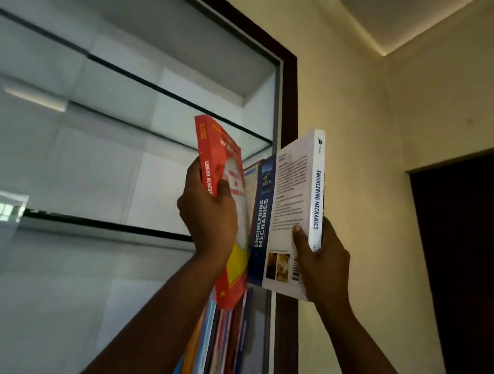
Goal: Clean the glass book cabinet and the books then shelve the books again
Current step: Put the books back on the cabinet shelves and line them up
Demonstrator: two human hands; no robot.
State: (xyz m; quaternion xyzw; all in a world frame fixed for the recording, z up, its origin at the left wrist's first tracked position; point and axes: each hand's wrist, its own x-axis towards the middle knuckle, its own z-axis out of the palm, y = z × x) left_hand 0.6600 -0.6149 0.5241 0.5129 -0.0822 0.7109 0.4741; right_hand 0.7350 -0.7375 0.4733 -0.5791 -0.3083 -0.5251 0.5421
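Red book (213, 149), white book (294, 188), two hands (208, 216) (321, 263)

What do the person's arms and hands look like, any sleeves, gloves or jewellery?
Both forearms are bare to the frame's edge, no sleeves in view. The left hand and right hand wear no gloves; no watch, bracelet or ring shows.

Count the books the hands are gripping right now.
2: the red Linear Algebra book in the left hand, the white Engineering Mechanics book in the right hand. The blue spine between them may be a separate book.
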